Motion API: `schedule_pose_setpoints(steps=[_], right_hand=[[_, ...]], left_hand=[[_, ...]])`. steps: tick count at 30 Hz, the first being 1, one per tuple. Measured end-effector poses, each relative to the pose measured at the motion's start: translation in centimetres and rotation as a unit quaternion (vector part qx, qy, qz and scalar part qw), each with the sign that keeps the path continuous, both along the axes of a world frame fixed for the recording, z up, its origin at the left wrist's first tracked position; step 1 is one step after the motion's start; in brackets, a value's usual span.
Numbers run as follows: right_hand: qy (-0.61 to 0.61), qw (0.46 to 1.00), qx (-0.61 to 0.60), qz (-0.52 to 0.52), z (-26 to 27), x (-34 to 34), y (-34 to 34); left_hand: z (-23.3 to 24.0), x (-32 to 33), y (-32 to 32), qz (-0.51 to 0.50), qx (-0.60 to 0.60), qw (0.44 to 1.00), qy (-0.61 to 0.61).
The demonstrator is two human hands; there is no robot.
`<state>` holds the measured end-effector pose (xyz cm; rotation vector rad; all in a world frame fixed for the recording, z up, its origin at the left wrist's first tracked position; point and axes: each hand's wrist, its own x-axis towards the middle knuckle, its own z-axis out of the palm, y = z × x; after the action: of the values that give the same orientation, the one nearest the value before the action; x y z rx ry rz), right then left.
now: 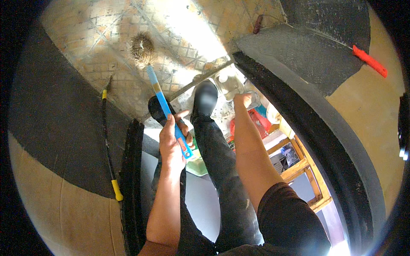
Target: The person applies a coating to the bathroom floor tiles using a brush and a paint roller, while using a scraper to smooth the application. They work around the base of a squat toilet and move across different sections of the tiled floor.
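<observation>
My left hand (173, 140) holds the lower part of a blue handle, which ends in a round, pale-bristled brush (143, 52); the bristles point away from me, over the tiled floor. My right hand (242, 100) is reached forward with its fingers curled at a clear plastic container (253, 100). Whether it grips the container cannot be told. Beside it stands another translucent container (229, 84). A red plastic bag (258, 123) lies below my right hand, partly hidden by my forearm. A green container (197, 164) shows between my legs.
My shoes rest at the edge of the worn tiled floor (105, 48). On the left lies a black hose or cable with yellow ends (105, 128). A red handle (370, 60) is at the right. Black raised edges (301, 128) flank me, with a wooden frame (296, 169) inside the right one.
</observation>
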<state>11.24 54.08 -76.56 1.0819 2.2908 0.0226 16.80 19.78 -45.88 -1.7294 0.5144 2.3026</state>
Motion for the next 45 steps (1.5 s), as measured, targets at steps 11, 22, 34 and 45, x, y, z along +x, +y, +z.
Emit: schedule_pose_setpoints(steps=[11,22,34,45], right_hand=[[0.141,0.978,-0.143,0.06,-3.5,-2.4,0.0],[0.077,0.995,0.056,-0.029,5.6,2.0,-5.7],[0.087,0.983,0.142,0.075,-1.4,2.9,-3.0],[0.265,0.77,-0.345,-0.466,-3.1,-11.9,-22.3]], left_hand=[[0.6,0.0,-1.0,0.014,0.014,1.0,0.003],[0.2,0.5,-0.6,-0.001,-0.007,1.0,-0.004],[-0.4,-0.2,-0.2,-0.005,0.004,1.0,-0.003],[0.3,-0.9,-1.7,0.008,-0.007,1.0,-0.001]])
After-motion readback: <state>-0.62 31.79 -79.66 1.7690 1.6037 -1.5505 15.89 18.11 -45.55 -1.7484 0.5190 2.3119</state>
